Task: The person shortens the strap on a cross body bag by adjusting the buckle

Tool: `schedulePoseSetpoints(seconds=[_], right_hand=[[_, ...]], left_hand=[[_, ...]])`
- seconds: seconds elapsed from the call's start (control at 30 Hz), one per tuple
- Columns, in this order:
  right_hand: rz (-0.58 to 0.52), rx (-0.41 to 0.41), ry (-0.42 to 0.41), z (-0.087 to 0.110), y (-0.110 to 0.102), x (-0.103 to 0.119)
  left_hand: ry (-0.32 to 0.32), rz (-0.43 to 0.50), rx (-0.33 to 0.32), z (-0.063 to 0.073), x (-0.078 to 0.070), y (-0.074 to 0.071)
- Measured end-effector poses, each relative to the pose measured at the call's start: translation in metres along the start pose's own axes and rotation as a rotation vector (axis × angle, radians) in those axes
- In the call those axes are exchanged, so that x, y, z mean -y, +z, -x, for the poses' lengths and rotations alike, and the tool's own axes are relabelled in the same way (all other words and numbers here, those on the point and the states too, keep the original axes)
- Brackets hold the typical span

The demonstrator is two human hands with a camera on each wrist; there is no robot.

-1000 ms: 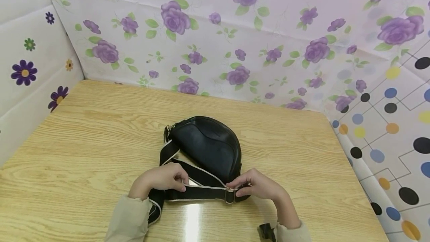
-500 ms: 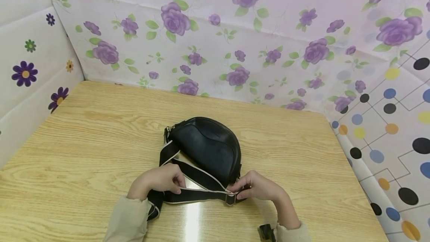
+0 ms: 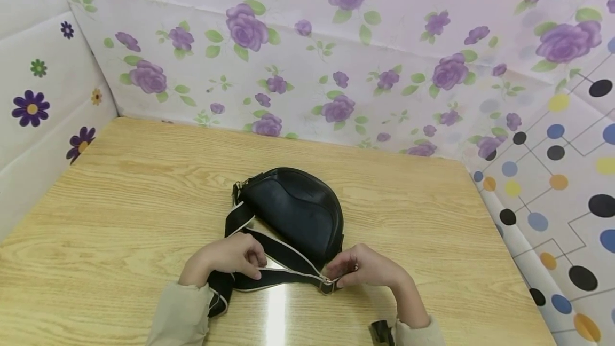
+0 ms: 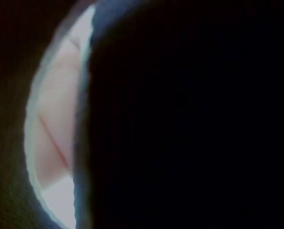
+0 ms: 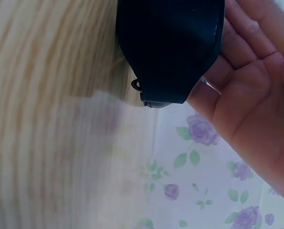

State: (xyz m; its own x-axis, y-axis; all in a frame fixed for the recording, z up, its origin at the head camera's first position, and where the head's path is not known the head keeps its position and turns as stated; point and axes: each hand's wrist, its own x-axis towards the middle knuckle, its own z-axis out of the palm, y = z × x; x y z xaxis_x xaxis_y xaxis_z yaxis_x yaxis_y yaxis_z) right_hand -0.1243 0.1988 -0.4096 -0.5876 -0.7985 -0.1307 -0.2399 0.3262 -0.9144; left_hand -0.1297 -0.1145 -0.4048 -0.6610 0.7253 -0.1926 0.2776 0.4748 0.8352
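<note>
A black half-moon bag (image 3: 293,212) lies on the table, its wide black strap (image 3: 276,278) with pale edges looped in front of it. My left hand (image 3: 230,257) pinches the strap's upper edge between thumb and fingers. At the strap's right end, my right hand (image 3: 370,268) pinches the webbing beside a metal slide buckle (image 3: 326,286). Dark material fills most of the left wrist view, leaving a sliver of skin (image 4: 58,109). In the right wrist view, the bag's narrow end (image 5: 170,52) hides the fingertips behind it.
The wooden table (image 3: 144,191) meets a flowered sheet (image 3: 298,68) at the back and a dotted sheet (image 3: 552,218) on the right. A small black object (image 3: 381,331) sits at the right wrist.
The buckle has tilted and shifted slightly left, and the strap between my hands sags a little. My right fingers have spread slightly from the thumb. The bag stays in place.
</note>
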Motion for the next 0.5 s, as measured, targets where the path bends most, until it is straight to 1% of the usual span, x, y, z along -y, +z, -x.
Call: schedulePoseSetpoints(seconds=[0.1, 0.2, 0.37, 0.5], right_hand=[[0.029, -0.046, -0.01, 0.0, 0.0, 0.0], [0.064, -0.105, -0.027, 0.0, 0.001, 0.0], [0.103, -0.204, -0.03, -0.002, 0.004, 0.001], [0.139, -0.302, -0.047, -0.004, 0.005, 0.006]], left_hand=[[0.023, 0.041, -0.027, 0.002, 0.003, -0.001], [0.049, 0.052, -0.056, 0.003, 0.003, -0.003], [0.075, 0.013, -0.098, 0.002, -0.002, -0.005], [0.09, -0.057, -0.163, 0.002, -0.011, -0.005]])
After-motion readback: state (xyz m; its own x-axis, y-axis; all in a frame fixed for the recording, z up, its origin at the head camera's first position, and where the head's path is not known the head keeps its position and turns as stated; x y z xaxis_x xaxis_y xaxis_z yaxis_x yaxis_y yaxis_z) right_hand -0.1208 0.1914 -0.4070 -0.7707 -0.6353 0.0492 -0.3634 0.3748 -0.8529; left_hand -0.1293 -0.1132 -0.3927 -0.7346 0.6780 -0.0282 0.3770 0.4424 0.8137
